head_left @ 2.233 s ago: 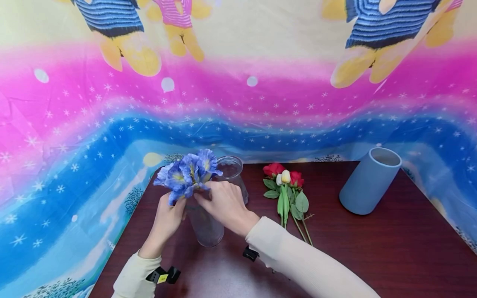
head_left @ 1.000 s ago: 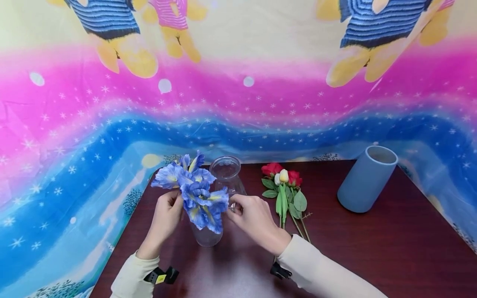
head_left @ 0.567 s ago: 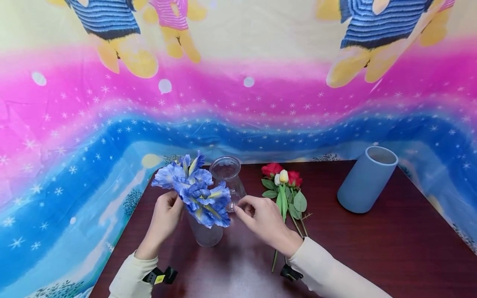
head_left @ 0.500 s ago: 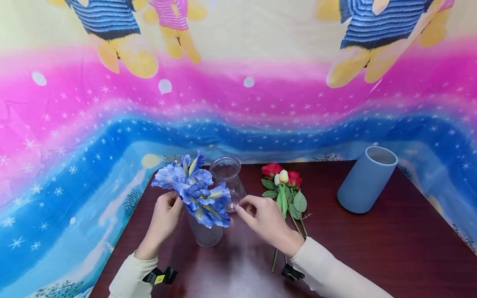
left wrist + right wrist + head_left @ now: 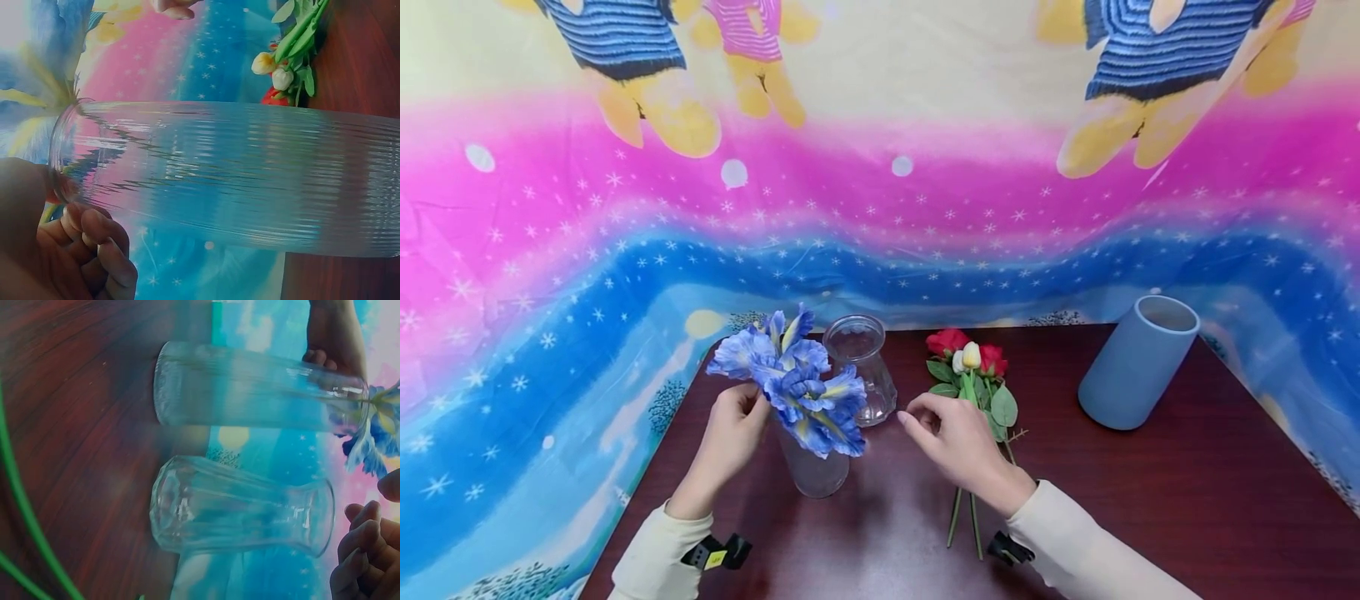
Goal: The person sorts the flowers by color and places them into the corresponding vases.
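Note:
Blue irises [image 5: 805, 375] stand in a clear ribbed glass vase [image 5: 817, 467], their blooms spread over its mouth. My left hand [image 5: 730, 433] pinches the rim of that vase at its left side; in the left wrist view the fingers [image 5: 103, 240] curl below the rim. My right hand [image 5: 958, 437] hovers over the table to the right, fingers loosely bent and holding nothing. Thumb and fingers [image 5: 365, 544] stand apart in the right wrist view. Behind the irises is a second glass vase [image 5: 868, 375] with a narrow neck and nothing in it.
Red roses [image 5: 947, 341] and pale tulips [image 5: 972, 356] lie on the dark wooden table [image 5: 1150, 500], partly under my right hand. A blue-grey vase [image 5: 1131, 375] stands at the back right. A printed cloth [image 5: 880, 208] hangs behind the table.
My right hand has let go of the irises and drawn back to the right. The blooms now fan out and lean forward over the rim. My left hand stays at the vase.

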`<state>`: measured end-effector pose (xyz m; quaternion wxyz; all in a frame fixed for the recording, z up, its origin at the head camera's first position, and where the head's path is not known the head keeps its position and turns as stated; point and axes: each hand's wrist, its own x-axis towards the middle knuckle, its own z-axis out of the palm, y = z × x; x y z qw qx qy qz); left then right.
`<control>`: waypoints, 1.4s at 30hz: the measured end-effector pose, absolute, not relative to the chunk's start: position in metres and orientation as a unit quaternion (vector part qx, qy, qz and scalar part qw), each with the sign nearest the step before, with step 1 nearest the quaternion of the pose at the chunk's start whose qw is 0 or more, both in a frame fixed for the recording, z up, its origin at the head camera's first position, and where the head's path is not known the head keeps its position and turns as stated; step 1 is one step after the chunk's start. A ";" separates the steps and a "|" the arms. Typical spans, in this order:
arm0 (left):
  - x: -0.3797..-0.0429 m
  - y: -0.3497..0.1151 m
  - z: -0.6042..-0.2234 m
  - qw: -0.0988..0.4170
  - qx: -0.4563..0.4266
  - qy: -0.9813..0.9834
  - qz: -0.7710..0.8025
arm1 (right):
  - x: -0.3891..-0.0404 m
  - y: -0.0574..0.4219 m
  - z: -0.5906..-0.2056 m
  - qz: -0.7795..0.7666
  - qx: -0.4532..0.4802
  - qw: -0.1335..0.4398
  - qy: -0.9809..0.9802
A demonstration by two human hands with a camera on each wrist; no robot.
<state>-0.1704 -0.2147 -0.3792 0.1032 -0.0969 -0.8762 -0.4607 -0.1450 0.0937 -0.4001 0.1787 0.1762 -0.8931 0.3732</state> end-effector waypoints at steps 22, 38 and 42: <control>-0.167 -0.218 -0.363 0.040 -0.102 -0.900 -0.422 | -0.147 0.133 -0.414 0.376 0.144 0.172 -0.899; -0.166 -0.221 -0.364 0.081 -0.110 -0.877 -0.461 | -0.147 0.145 -0.420 0.354 0.132 0.179 -0.908; -0.167 -0.225 -0.360 0.097 -0.120 -0.873 -0.463 | -0.148 0.149 -0.421 0.338 0.130 0.176 -0.915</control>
